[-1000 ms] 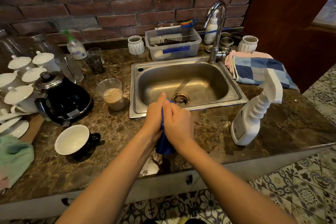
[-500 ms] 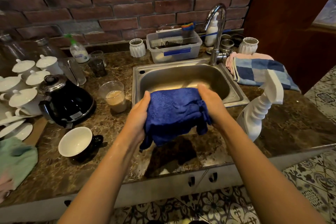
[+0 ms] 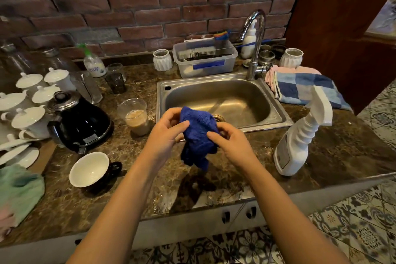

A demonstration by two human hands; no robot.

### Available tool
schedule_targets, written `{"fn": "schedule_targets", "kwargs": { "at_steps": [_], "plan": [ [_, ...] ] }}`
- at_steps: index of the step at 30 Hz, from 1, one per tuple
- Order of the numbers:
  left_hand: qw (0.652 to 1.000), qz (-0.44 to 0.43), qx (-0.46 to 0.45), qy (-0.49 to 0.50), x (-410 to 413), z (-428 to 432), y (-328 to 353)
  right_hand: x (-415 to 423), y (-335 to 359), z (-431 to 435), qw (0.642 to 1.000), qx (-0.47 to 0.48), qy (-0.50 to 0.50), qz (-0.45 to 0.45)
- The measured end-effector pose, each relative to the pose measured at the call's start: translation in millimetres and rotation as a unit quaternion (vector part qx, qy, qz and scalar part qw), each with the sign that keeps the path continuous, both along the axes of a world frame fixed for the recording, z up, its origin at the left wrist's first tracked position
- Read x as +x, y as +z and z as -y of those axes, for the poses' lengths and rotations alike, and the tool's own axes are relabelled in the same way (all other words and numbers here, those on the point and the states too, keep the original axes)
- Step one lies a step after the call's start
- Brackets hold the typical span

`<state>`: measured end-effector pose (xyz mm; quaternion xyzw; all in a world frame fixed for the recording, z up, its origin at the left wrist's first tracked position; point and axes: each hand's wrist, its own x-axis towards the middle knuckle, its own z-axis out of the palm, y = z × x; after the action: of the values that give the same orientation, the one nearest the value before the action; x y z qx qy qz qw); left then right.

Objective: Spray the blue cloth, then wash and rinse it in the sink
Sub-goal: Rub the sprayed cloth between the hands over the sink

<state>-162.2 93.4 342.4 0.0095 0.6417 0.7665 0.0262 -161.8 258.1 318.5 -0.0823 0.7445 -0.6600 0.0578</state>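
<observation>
Above the sink's front rim, the left hand and right hand each pinch the bunched blue cloth, its tail dangling over the counter; wrung there, it would likely drip onto stone rather than into the basin

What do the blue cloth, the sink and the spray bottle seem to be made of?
The blue cloth looks like matte terry or microfibre: fuzzy looped pile, drooping in soft folds. The sink is probably brushed stainless steel: grey metal with dull reflections. The spray bottle seems smooth white opaque plastic, with a moulded ribbed neck.
</observation>
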Motion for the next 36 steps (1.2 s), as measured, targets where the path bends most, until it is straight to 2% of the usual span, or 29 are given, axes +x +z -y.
{"fn": "schedule_targets", "kwargs": {
  "at_steps": [2,4,6,8,11,13,15,18,21,23,25,26,28,30,33,36],
  "plan": [
    [0.995,-0.026,-0.078,0.06,-3,8,-5,-3,4,-3,1.0,-0.007,-0.001,-0.001],
    [0.993,-0.02,-0.081,0.089,-6,10,-7,-3,11,-4,0.999,0.011,0.046,-0.008],
    [0.993,0.01,-0.108,0.048,-9,6,-3,-2,21,-2,0.992,0.036,0.119,-0.018],
    [0.987,0.047,-0.152,-0.018,-8,-2,2,-5,29,-3,0.986,0.075,0.148,-0.035],
    [0.978,0.075,-0.186,-0.061,-3,-10,3,-17,30,-11,0.976,0.179,0.071,-0.101],
    [0.987,0.084,-0.126,-0.057,-1,-15,-2,-21,20,-13,0.965,0.231,0.021,-0.124],
    [0.991,0.13,-0.009,-0.028,-2,-18,-5,-19,8,-13,0.971,0.221,-0.002,-0.09],
    [0.97,0.209,0.12,0.0,-4,-18,-5,-9,-13,-21,0.979,0.189,0.073,-0.001],
    [0.949,0.253,0.189,0.018,-7,-11,-4,3,-29,-36,0.978,0.134,0.148,0.06],
    [0.946,0.256,0.197,0.031,-7,-8,-7,5,-35,-43,0.989,0.066,0.108,0.079],
    [0.948,0.243,0.202,0.043,-5,-6,-11,5,-30,-43,0.993,-0.008,0.027,0.112],
    [0.951,0.231,0.201,0.047,-5,-6,-14,5,-25,-40,0.993,-0.012,-0.014,0.116],
    [0.967,0.181,0.17,0.063,-6,-6,-20,6,-17,-35,0.991,0.057,-0.079,0.092],
    [0.983,0.119,0.119,0.07,-7,-6,-25,8,-8,-32,0.988,0.115,-0.079,0.066],
    [0.993,0.079,0.071,0.057,-5,-10,-27,11,9,-18,0.991,0.13,-0.026,0.033],
    [0.99,0.082,0.103,0.049,1,-27,-21,8,22,13,0.987,0.135,-0.064,-0.062]
  ]
}}
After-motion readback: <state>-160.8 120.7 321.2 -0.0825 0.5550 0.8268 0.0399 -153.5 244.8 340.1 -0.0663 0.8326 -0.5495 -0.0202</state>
